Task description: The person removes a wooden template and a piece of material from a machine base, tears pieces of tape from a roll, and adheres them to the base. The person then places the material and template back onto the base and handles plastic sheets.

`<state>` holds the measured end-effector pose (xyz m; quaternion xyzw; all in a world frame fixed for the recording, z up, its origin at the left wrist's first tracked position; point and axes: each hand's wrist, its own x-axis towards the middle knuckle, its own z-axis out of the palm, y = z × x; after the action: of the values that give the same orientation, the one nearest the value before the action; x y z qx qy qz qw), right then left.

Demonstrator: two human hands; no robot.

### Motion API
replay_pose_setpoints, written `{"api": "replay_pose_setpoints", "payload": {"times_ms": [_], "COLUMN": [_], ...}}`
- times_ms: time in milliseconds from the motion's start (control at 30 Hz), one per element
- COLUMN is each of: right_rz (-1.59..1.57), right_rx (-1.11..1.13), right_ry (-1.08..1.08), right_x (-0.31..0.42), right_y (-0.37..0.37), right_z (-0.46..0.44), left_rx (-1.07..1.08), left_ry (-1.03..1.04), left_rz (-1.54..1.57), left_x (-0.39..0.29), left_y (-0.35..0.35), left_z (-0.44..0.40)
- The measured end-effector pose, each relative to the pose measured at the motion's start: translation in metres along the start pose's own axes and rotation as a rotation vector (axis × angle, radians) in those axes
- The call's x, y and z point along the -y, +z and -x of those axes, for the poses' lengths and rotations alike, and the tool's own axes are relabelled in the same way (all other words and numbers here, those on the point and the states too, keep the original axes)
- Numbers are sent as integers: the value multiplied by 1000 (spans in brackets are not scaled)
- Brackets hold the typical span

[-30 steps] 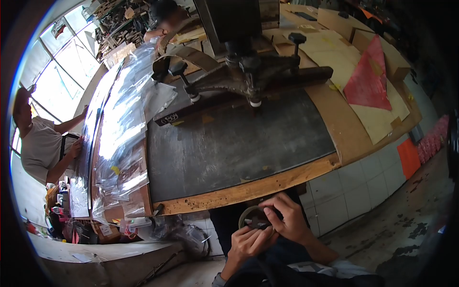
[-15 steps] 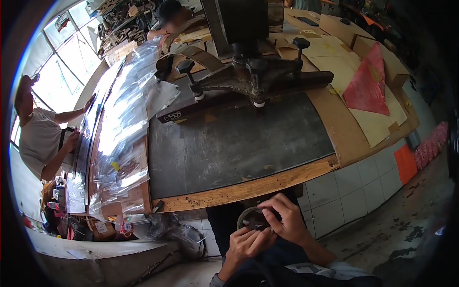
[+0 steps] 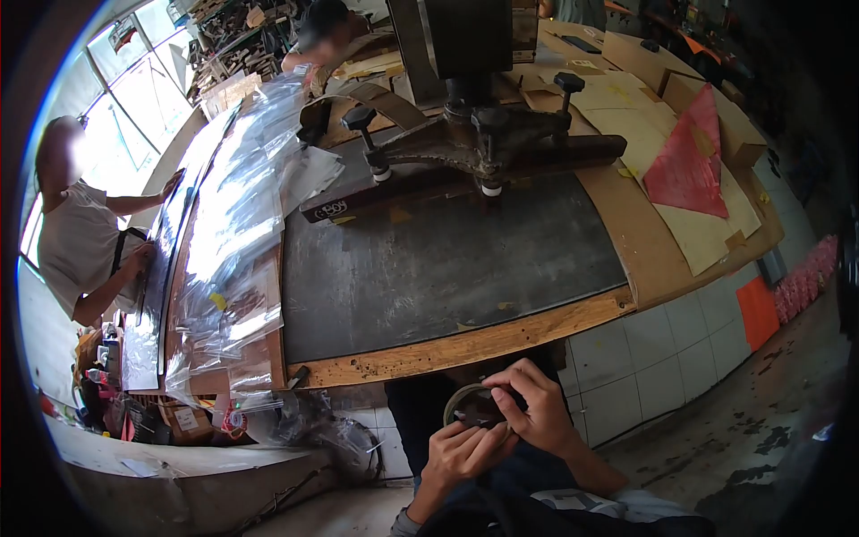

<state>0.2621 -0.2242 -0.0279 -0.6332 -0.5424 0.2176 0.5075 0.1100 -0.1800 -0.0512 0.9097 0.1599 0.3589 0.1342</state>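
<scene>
Low in front of my body I hold a roll of tape [image 3: 450, 408], seen as a pale greenish ring with a dark middle. My left hand [image 3: 463, 455] is closed on its near side, fingers curled. At the far right side of the ring, my right hand [image 3: 535, 410] has thumb and forefinger bent in a pinch at its edge. Whether a loose tape end lies between those fingertips is too small to tell. Just beyond both hands runs the wooden front edge [image 3: 465, 345] of the worktable, with a dark flat plate [image 3: 447, 268] on top.
A heavy metal press arm [image 3: 474, 157] with knobs spans the plate. Clear plastic sheets [image 3: 237, 242] cover the left side; cardboard and a red triangular piece [image 3: 687, 157] lie right. One person [image 3: 85, 242] stands at left, another [image 3: 327, 40] behind. Boxes and bags sit below left.
My view has shifted slightly. The person at left has turned their head toward the table. My hands keep almost the same hold on the roll.
</scene>
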Motion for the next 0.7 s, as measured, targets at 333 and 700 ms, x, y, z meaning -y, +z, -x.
{"api": "replay_pose_setpoints", "payload": {"times_ms": [333,700], "right_rz": [-12,-14], "right_rx": [10,17], "right_ry": [7,1], "right_x": [2,-2], "right_y": [-1,-1], "right_z": [-4,-5], "left_rx": [-5,-10], "left_ry": [4,-3], "left_rz": [-10,-10], "left_x": [1,2], "left_y": [-1,2], "left_z": [-3,-3]}}
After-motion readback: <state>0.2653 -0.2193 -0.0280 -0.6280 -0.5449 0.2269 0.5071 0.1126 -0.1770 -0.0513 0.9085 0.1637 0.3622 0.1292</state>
